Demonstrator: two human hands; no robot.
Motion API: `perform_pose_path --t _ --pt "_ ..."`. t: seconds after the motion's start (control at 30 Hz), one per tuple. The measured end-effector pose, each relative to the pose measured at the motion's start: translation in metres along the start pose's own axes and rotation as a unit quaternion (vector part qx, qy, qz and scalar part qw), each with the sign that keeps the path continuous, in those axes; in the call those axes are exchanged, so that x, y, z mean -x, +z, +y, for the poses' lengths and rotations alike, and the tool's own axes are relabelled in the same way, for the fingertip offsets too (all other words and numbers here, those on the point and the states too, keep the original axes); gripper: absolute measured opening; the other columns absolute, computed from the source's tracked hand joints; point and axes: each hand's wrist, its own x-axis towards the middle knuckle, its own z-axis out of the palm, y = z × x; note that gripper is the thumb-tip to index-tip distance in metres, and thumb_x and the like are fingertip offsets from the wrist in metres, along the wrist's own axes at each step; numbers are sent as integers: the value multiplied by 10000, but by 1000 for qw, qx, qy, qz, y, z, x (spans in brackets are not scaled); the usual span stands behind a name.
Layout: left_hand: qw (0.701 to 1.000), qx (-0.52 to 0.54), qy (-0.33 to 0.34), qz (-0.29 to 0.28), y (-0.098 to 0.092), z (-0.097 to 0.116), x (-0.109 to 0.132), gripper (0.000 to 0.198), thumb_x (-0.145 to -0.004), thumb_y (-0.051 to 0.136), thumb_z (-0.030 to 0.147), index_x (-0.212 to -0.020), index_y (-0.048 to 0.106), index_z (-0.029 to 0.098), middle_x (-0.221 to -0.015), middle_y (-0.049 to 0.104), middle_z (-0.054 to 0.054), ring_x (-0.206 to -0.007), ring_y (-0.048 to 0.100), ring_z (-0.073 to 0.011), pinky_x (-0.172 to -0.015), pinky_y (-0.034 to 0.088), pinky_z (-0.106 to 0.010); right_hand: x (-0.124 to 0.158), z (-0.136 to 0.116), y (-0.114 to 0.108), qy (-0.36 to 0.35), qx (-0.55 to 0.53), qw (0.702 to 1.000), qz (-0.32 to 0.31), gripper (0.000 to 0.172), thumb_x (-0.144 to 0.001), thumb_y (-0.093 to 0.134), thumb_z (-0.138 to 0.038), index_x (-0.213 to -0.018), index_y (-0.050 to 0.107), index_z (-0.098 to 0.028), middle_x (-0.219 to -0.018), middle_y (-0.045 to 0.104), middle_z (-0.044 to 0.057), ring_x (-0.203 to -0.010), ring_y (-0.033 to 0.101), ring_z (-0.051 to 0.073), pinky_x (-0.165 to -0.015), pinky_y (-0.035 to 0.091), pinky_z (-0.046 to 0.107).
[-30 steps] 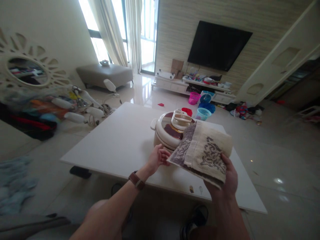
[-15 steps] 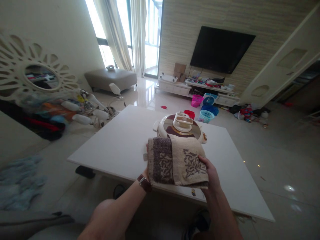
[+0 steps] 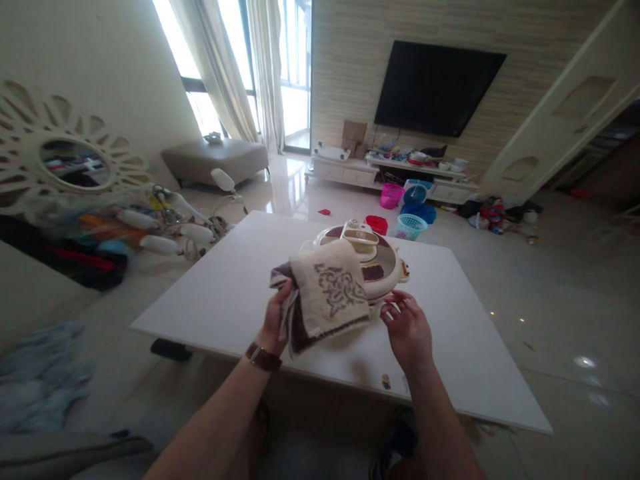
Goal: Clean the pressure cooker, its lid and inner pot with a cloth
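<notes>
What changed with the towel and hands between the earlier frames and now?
The towel has gone from the right hand to the left hand, which grips its left side. The right hand has let go and is apart from it. The towel has shifted left, from the pot's right front to its left front. The pot stayed on the table, lid on.

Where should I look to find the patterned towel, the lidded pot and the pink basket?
Patterned towel (image 3: 327, 290): head view, on its cream face.
Lidded pot (image 3: 383, 261): head view, on the lid, beside its handle.
Pink basket (image 3: 391, 198): head view, on its side wall.
</notes>
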Motion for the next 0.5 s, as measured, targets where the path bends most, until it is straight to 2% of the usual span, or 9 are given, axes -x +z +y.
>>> perform_pose_path --t 0.1,0.17,0.27,0.37,0.43,0.5 --pt "980 -5 140 140 -6 36 -6 409 -1023 556 389 -1360 684 196 -1195 823 -105 -1334 693 -322 -1220 491 -521 -13 3 -24 -52 11 993 101 244 -709 788 -409 -873 695 -255 -819 672 -34 -730 612 123 -663 472 247" --pt "960 -4 208 187 -11 51 -14 382 -1009 590 347 -1332 703 179 -1192 824 -117 -1330 694 -327 -1216 494 -536 -17 6 -34 -61 37 989 133 230 -711 767 -405 -867 685 -256 -882 682 -25 -816 631 138 -680 451 252" --pt "937 -10 273 218 -17 59 -25 322 -966 648 269 -1258 746 177 -1184 827 -117 -1328 695 -324 -1217 491 -547 -18 9 -39 -74 93 983 140 233 -721 748 -421 -874 688 -255 -982 685 -12 -918 637 161 -712 444 270" --pt "919 -20 320 230 -23 60 -30 291 -921 679 224 -1194 774 184 -1189 826 -110 -1340 686 -322 -1229 476 -552 -22 13 -38 -67 114 981 139 255 -714 736 -452 -860 679 -250 -1004 678 -5 -926 633 173 -713 439 281" --pt "917 -31 326 226 -28 62 -29 298 -891 704 242 -1175 776 185 -1204 821 -112 -1349 677 -330 -1231 467 -564 -26 16 -37 -55 107 983 140 262 -714 721 -464 -854 671 -249 -994 679 -4 -915 634 175 -706 435 282" --pt "927 -38 305 217 -34 65 -25 321 -873 716 283 -1171 766 175 -1212 816 -119 -1357 669 -341 -1228 464 -576 -29 19 -36 -55 106 983 139 255 -715 714 -458 -851 668 -247 -980 685 -1 -904 638 177 -699 435 280"
